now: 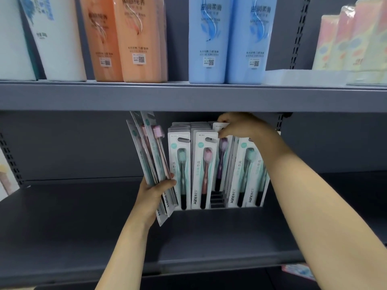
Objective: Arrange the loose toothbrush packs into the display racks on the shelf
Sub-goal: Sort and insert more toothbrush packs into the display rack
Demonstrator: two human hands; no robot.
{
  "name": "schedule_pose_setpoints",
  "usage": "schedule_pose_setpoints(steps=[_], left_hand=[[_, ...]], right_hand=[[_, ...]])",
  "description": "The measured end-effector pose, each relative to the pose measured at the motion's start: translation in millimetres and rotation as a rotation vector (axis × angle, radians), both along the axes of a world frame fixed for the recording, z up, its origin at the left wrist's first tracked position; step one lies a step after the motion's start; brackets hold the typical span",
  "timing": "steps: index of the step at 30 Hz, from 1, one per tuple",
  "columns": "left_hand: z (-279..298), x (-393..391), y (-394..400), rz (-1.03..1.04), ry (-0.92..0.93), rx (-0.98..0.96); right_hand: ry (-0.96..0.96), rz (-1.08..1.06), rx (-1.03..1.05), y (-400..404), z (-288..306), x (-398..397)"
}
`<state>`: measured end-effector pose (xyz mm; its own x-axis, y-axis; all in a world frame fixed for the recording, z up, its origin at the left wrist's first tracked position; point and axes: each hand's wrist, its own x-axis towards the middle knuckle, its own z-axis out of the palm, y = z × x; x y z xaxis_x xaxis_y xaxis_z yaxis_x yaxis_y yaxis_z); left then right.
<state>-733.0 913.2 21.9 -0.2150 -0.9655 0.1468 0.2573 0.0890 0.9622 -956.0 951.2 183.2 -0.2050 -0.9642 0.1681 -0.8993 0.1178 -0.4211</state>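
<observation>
My left hand [154,192] grips a fanned bundle of several loose toothbrush packs [146,155], held upright just left of the display rack [216,203]. The rack stands on the grey middle shelf [83,216] and holds rows of upright white and mint packs with green, pink and purple brushes. My right hand [236,126] reaches under the upper shelf and pinches the top of a purple-brush pack [222,162] that stands in the rack's third slot. The front of that slot shows bare black dividers.
The upper shelf [188,97] carries white, orange [125,38] and blue [230,38] bottles, with pastel packs at the far right. Its front edge hangs low right above my right hand. Slotted uprights flank the bay. A pink item [297,271] lies below the shelf.
</observation>
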Motion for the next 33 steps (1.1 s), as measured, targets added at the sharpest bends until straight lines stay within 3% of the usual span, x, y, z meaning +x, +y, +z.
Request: schedule_pose_setpoints(steps=[15,26,33], left_hand=[[-5.8,-0.9,4.0,-0.011,0.002,0.014],[2.0,-14.5,8.8,-0.042,0.038,-0.100],[2.3,-13.5,18.9,-0.253,0.070,-0.091]], right_hand=[[0.251,0.042,-0.029,-22.8,-13.2,-12.2],[0.452,-0.028,-0.105,-31.2,-21.3,-12.0],[0.535,-0.028,-0.153,-28.7,-24.2,-9.2]])
